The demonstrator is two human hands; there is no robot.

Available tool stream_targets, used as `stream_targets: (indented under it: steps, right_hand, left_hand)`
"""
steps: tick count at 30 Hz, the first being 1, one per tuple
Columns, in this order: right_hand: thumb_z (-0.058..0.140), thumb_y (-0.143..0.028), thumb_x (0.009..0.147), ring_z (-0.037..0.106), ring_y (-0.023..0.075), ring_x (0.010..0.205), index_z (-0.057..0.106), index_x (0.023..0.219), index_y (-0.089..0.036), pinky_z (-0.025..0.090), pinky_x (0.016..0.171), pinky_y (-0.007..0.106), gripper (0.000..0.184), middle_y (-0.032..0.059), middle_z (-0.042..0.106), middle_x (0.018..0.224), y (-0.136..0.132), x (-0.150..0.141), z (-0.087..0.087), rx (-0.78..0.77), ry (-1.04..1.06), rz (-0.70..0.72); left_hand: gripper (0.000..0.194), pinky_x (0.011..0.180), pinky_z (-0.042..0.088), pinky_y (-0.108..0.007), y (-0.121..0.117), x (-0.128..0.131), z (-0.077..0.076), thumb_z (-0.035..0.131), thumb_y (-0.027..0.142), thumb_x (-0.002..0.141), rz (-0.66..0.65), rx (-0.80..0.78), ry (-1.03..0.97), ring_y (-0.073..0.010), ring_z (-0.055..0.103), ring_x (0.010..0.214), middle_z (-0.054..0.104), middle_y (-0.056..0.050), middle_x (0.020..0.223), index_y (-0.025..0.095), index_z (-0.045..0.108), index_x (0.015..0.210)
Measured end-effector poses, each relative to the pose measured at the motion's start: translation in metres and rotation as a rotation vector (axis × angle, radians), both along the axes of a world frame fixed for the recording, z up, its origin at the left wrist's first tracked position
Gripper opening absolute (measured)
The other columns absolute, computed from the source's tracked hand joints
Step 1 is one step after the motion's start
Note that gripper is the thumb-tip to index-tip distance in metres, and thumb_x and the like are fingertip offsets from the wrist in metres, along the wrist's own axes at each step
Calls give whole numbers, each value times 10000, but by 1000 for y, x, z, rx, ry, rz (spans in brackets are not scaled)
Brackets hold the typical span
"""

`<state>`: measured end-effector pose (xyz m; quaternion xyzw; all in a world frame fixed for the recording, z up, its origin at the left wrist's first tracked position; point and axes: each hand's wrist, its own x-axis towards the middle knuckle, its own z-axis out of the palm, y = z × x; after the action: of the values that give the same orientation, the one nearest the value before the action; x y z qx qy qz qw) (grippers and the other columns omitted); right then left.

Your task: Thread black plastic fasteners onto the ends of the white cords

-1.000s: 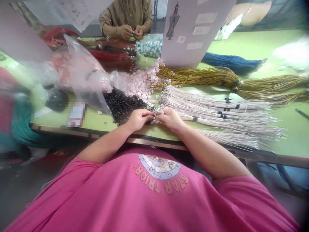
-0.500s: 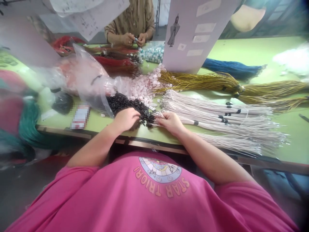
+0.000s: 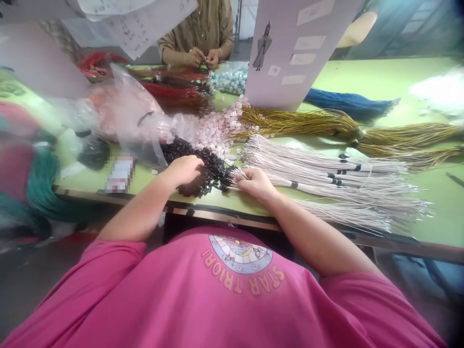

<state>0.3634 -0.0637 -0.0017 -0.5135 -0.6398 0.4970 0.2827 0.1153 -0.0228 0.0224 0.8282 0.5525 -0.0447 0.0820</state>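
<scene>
My left hand [image 3: 185,170] is over the pile of small black plastic pieces [image 3: 210,166], fingers bent and pressed together. Whatever they may hold is hidden. My right hand [image 3: 255,184] is closed around white wires [image 3: 277,180] near their left ends, which fan out past the fingertips. Just left of these ends, more black pieces [image 3: 228,176] sit close to the wires; I cannot tell whether they are attached. Small pale pink pieces [image 3: 213,129] lie heaped behind the black pile.
Bundles of white wires [image 3: 326,166], yellow wires [image 3: 308,121] and blue wires [image 3: 348,102] lie to the right. A clear plastic bag [image 3: 134,96] and a blurred-out phone-like object [image 3: 120,174] are at left. Across the table, a person's hands [image 3: 203,58] hold something small.
My left hand has moved slightly left and up, away from the right hand, uncovering more of the black pile. My right hand has barely moved and keeps hold of the white wires.
</scene>
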Motion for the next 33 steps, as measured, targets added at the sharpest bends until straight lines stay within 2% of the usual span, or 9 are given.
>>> stream_targets:
  steps: [4, 8, 13, 19, 23, 25, 27, 29, 33]
  right_hand:
    - [485, -240, 609, 319, 72, 502, 437, 557, -160, 233, 475, 220, 107, -44, 359, 516, 0, 0, -1, -3, 37, 1]
    - [494, -254, 614, 298, 66, 488, 435, 548, -159, 213, 468, 223, 130, -48, 346, 508, -1, 0, -1, -18, 54, 12]
    - [524, -290, 625, 291, 64, 490, 449, 548, -155, 210, 471, 223, 173, -46, 351, 508, 1, 0, -3, -15, 63, 15]
    - [535, -286, 622, 301, 64, 481, 501, 579, -146, 214, 468, 221, 150, -45, 380, 503, 1, 0, -5, -34, 136, -3]
    - [532, -266, 622, 291, 58, 468, 487, 565, -146, 199, 460, 217, 140, -51, 362, 487, 0, -1, -3, -51, 188, -17]
    - [531, -262, 630, 280, 53, 467, 462, 543, -148, 195, 462, 215, 159, -53, 347, 485, 0, -1, -2, -46, 199, -21]
    - [535, -260, 637, 274, 49, 470, 452, 536, -147, 193, 465, 213, 173, -55, 343, 489, -1, -1, -1, -43, 209, -21]
    - [541, -261, 638, 279, 49, 477, 458, 539, -144, 199, 471, 211, 174, -55, 350, 495, -1, -1, -1, -41, 218, -22]
    - [555, -284, 635, 295, 54, 490, 478, 561, -141, 215, 484, 210, 179, -53, 371, 506, -1, -1, -3, -47, 230, -31]
  left_hand:
    - [365, 766, 443, -296, 1, 4, 0, 517, 372, 765, -9, -5, 36, -212, 576, 917, 607, -30, 1069, 257, 584, 1105]
    - [323, 774, 444, -298, 2, 11, -2, 502, 373, 778, 30, -4, 11, -207, 585, 895, 630, -39, 1032, 226, 609, 1044]
    - [231, 772, 447, -274, 3, 7, -2, 549, 283, 739, 60, -53, -119, -184, 600, 839, 660, -39, 955, 205, 643, 934]
    - [146, 774, 453, -286, 2, 1, -4, 561, 261, 720, 64, -12, -295, -182, 606, 812, 672, -18, 895, 229, 661, 822]
    - [114, 749, 459, -284, -6, 6, 3, 583, 270, 700, 111, 32, -424, -168, 593, 780, 658, -25, 869, 202, 651, 760]
    - [123, 718, 469, -283, -12, 12, 7, 585, 275, 696, 143, -13, -531, -158, 595, 738, 659, -26, 826, 189, 643, 762]
    - [137, 694, 481, -279, -17, 19, 7, 575, 265, 705, 153, -129, -666, -149, 608, 709, 665, -20, 784, 182, 635, 795]
    - [132, 686, 491, -279, -20, 27, 4, 570, 244, 710, 147, -224, -756, -149, 624, 708, 673, -24, 771, 173, 626, 806]
    - [85, 625, 501, -271, -22, 38, -4, 563, 216, 720, 185, -300, -836, -145, 635, 675, 678, -45, 788, 158, 588, 777]
